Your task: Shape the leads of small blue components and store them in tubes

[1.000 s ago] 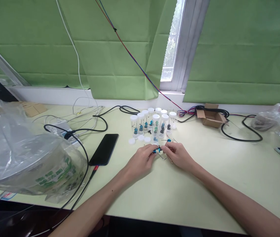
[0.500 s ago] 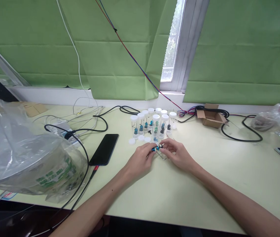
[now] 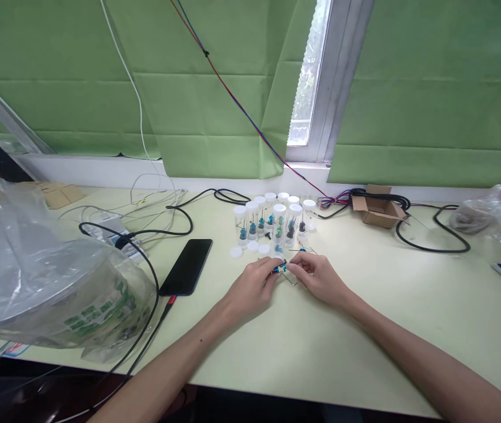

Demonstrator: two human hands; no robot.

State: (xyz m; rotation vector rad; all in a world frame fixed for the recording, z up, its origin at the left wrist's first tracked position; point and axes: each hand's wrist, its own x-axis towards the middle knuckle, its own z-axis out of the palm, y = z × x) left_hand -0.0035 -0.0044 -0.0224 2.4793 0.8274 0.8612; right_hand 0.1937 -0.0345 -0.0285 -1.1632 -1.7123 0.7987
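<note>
My left hand [image 3: 253,282] pinches a small blue and black metal part [image 3: 279,267] between thumb and fingers. Close against its right end is my right hand [image 3: 316,273], fingers curled together; whatever lies between those fingertips is too small to make out. Under the part a thin bent metal rod [image 3: 293,282] sticks out. Just beyond the hands stand several clear tubes [image 3: 279,223] with white caps, holding blue, green or dark parts with thin wires. Loose white caps [image 3: 236,252] lie in front of them. Behind my right hand rests another small blue part [image 3: 302,249] with thin rods.
A black phone [image 3: 187,267] with a cable lies left of my hands. Further left, a large plastic-wrapped round object [image 3: 56,288] takes up the table's edge. Black cables [image 3: 431,249] and a small open cardboard box [image 3: 378,211] are at the back right.
My right fingers have curled in lower and closer together at the blue part, uncovering the other small blue part behind them. The part in my left hand has turned slightly.
</note>
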